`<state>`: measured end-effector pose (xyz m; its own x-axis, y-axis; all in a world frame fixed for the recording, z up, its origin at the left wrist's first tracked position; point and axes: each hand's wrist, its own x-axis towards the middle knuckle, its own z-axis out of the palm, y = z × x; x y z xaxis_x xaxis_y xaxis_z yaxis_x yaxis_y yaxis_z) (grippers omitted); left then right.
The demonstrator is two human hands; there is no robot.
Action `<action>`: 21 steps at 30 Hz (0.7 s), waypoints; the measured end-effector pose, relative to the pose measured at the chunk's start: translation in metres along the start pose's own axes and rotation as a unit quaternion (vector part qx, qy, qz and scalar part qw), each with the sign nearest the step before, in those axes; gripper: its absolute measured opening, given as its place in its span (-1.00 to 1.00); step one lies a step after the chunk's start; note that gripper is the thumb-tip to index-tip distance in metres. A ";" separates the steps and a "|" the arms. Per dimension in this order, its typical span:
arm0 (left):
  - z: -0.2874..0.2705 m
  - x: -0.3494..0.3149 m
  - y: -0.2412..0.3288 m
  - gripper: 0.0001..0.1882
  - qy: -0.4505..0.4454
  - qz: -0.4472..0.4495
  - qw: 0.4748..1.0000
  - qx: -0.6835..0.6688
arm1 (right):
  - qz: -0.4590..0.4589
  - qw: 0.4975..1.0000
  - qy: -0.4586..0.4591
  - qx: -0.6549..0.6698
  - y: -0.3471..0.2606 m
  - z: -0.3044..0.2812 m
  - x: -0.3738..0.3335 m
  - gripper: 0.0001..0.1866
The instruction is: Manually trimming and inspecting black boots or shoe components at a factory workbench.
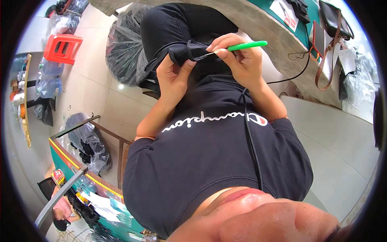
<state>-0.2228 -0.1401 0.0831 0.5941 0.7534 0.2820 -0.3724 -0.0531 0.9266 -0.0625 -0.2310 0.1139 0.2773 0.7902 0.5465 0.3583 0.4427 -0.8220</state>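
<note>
My left hand (pixel 174 76) grips a black piece (pixel 179 54) that looks like fabric or strap, its thumb and fingers closed at the edge. A loop of thin black cord or strip stands up from the piece. In my right hand (pixel 244 62) is a slim tool with a green handle (pixel 252 44) and a thin metal shaft, held in a pinch. The shaft points left, toward the black piece near my left thumb. Whether its tip touches the piece I cannot tell. Both hands are above my lap, over dark trousers (pixel 161 28).
A bench (pixel 268 30) at the far right bears scissors (pixel 288 18), a phone-like device (pixel 317 36) and a black bag (pixel 334 20). Bagged black goods (pixel 125 48) lie left of my legs. A red stool (pixel 60 48) stands farther left. Another person (pixel 62 207) is behind a green table (pixel 60 161).
</note>
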 end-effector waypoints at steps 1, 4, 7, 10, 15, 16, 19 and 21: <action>0.000 0.000 0.000 -0.84 -0.004 -0.002 1.000 0.002 | 0.000 1.000 0.000 0.000 0.000 0.000 0.000 -0.90; -0.001 -0.001 -0.002 -0.84 -0.006 -0.010 1.000 0.008 | -0.011 1.000 -0.004 -0.027 0.002 -0.001 -0.001 -0.90; -0.001 -0.001 -0.001 -0.84 -0.002 -0.011 1.000 0.017 | -0.032 0.997 -0.009 -0.068 -0.002 -0.001 0.000 -0.92; -0.001 -0.001 -0.001 -0.84 0.002 -0.015 1.000 0.025 | -0.131 0.969 -0.042 -0.206 -0.007 -0.001 0.003 -0.90; -0.001 -0.001 -0.004 -0.84 -0.009 -0.038 0.999 0.031 | -0.076 0.952 -0.081 -0.285 -0.014 -0.002 0.002 -0.89; -0.002 -0.001 -0.005 -0.84 -0.011 -0.045 0.999 0.026 | -0.045 0.954 -0.089 -0.284 -0.014 -0.003 0.001 -0.91; -0.001 -0.001 -0.004 -0.84 -0.015 -0.066 0.998 0.001 | -0.008 0.949 -0.098 -0.299 -0.008 -0.008 -0.002 -0.93; -0.001 0.001 -0.004 -0.82 -0.016 -0.081 0.996 -0.018 | 0.016 0.956 -0.090 -0.279 -0.007 -0.008 -0.004 -0.92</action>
<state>-0.2213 -0.1385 0.0792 0.6709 0.7287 0.1378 -0.2951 0.0918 0.9511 -0.0589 -0.2409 0.1188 0.1563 0.8814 0.4457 0.7866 0.1619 -0.5959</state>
